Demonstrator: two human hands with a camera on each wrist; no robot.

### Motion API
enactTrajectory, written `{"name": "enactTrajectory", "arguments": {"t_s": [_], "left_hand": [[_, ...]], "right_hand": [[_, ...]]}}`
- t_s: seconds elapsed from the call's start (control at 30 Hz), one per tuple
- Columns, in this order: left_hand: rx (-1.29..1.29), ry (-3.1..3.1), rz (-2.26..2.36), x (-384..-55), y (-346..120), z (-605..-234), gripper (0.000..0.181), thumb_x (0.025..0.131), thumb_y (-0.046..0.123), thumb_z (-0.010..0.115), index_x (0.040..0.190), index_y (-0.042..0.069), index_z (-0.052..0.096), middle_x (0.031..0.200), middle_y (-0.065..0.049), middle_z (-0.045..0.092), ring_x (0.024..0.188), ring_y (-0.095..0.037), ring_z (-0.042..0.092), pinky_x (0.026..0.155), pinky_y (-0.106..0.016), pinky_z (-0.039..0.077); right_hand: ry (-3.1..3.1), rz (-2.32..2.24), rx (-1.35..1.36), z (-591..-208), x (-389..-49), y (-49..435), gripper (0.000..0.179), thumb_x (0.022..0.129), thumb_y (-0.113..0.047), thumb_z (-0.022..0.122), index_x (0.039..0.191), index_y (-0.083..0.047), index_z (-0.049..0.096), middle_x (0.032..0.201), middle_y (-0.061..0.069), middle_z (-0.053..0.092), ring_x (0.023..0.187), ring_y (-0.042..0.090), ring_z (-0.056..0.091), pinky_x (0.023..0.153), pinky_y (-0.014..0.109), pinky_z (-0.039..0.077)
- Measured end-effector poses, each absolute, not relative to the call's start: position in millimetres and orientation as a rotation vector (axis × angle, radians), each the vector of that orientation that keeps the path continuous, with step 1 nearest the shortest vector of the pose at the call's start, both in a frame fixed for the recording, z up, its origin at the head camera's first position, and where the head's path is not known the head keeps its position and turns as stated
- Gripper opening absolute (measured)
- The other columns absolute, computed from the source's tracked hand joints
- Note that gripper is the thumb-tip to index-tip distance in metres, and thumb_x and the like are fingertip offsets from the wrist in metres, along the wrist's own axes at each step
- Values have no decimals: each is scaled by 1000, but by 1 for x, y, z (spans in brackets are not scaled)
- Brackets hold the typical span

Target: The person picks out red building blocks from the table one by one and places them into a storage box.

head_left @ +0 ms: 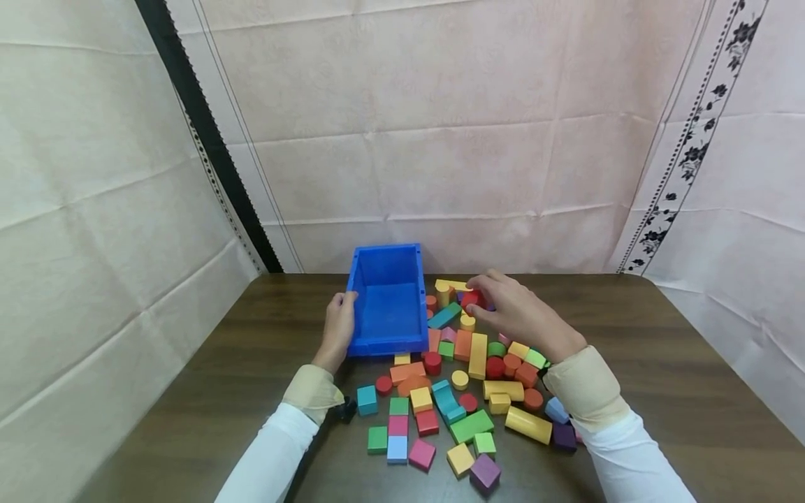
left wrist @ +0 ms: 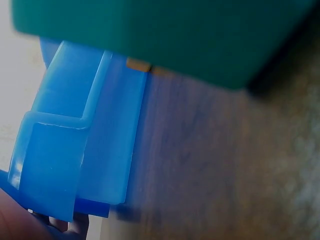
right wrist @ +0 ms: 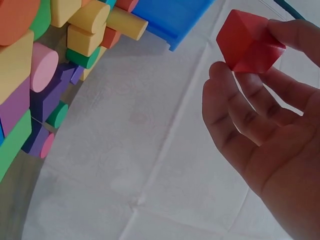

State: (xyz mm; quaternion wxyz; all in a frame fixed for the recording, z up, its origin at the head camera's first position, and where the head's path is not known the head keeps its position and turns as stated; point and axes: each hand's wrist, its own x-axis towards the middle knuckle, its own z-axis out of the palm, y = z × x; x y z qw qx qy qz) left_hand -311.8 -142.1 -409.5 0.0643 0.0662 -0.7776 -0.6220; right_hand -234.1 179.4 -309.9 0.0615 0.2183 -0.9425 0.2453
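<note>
A blue plastic bin [head_left: 386, 300] stands at the back of the table, with nothing seen inside it. My left hand [head_left: 338, 325] grips its left wall, the thumb over the rim; the left wrist view shows the bin's outer side [left wrist: 55, 165] close up. Over the far end of the block pile, my right hand [head_left: 518, 314] holds a red cube [right wrist: 247, 42] between thumb and fingertips. Below and around that hand lie blocks, among them a yellow cylinder [head_left: 443, 295] and a teal bar [head_left: 444, 316].
Many coloured blocks spread to the right of and in front of the bin, including a purple cube [head_left: 485, 474] and a long yellow cylinder [head_left: 528, 425]. A teal block [left wrist: 150, 40] looms near the left wrist camera. White cloth [head_left: 402, 140] hangs behind the table.
</note>
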Motion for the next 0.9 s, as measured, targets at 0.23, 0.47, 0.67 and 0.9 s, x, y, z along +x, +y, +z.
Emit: {"name": "enactTrajectory", "arguments": {"t_s": [0.23,0.47,0.67,0.9], "left_hand": [[186,-2365,-1872,-312,-143,-410,58,111,51,36,140,3,50,139,-20,56,124,-38,56,110,-59,46],[179,-2354,-1873,-313,-144,-408,54,111,47,35,132,-1,51,127,-25,55,115,-38,55,98,-46,44],[163,-2348,-1871,-314,-144,-409,50,112,44,35,126,-2,50,120,-26,53,111,-38,54,91,-43,42],[170,-2365,-1878,-313,-144,-410,54,111,46,35,132,-1,50,130,-24,55,117,-38,55,102,-51,46]], "right_hand": [[-2866,805,665,-312,-234,177,40,102,-22,72,136,-4,62,120,13,58,59,15,61,54,25,55],[-2845,791,677,-313,-236,178,39,100,-16,73,136,-6,62,121,12,56,67,17,61,56,26,56],[-2829,768,686,-315,-235,178,38,99,-13,73,135,-5,62,120,12,56,81,20,62,58,25,56],[-2844,762,669,-312,-234,177,40,98,-12,74,135,-6,61,122,12,58,85,23,63,59,25,56]]}}
